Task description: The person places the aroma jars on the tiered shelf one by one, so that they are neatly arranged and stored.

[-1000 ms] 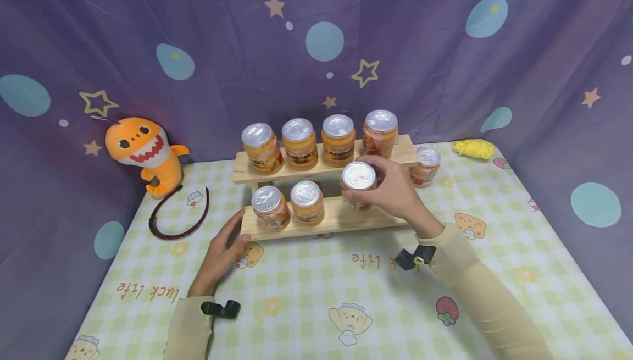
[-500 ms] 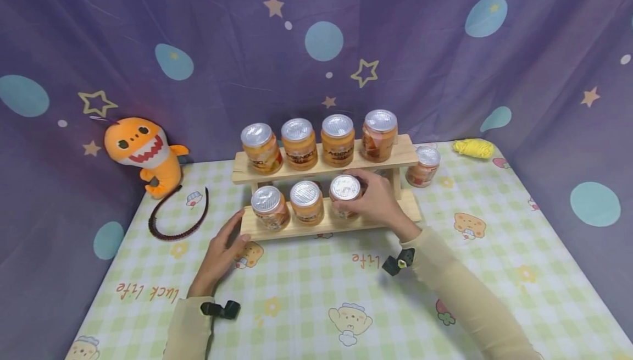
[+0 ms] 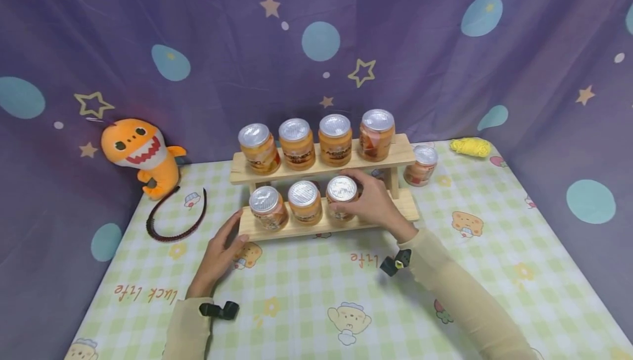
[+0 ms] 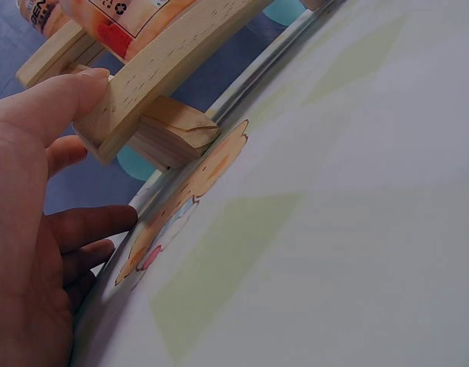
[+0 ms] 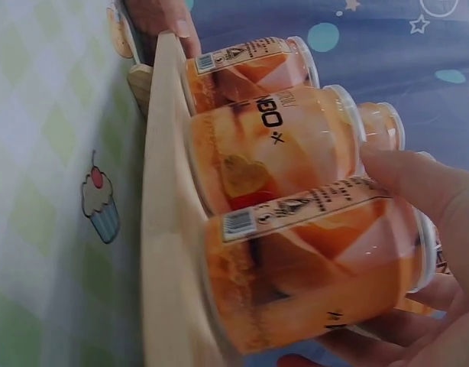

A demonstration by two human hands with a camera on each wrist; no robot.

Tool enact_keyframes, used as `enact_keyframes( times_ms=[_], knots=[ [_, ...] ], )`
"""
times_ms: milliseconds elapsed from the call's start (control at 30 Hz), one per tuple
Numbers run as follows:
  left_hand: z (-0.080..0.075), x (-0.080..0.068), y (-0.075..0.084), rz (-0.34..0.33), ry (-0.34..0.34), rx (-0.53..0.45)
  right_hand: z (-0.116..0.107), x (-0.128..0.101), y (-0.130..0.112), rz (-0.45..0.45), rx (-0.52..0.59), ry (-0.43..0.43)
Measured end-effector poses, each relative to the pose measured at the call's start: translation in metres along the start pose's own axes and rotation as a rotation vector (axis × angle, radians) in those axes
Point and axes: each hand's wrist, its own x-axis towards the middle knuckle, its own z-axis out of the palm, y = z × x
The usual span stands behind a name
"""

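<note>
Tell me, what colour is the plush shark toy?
The plush shark is orange with a white mouth, clearest in the head view.

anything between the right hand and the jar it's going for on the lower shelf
Nothing visible: the right hand already grips the jar, which stands on the lower shelf beside two other jars; the space to its right looks free.

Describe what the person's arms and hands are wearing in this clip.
Both hands are bare: the left hand and the right hand wear no gloves or rings that show. Each arm wears a pale yellow long sleeve reaching the wrist. A small black camera clip sits at the left cuff, another with a yellow spot at the right.
</note>
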Motion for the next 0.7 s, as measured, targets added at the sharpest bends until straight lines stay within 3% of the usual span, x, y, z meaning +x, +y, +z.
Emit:
enact_keyframes(
  times_ms=[200, 333, 467, 700],
  knots=[
    [0.000, -0.002, 0.000, 0.006, 0.002, 0.001, -0.014, -0.007, -0.003, -0.012, 0.059, -0.013],
    [-0.001, -0.002, 0.000, 0.011, 0.005, 0.006, -0.034, -0.015, -0.006, -0.051, 0.019, 0.035],
    [-0.001, -0.001, 0.000, 0.007, -0.001, 0.004, -0.061, -0.022, -0.008, -0.077, -0.016, 0.133],
    [-0.001, -0.001, 0.001, 0.008, -0.007, -0.014, -0.111, -0.027, 0.001, -0.060, 0.041, 0.374]
  ],
)
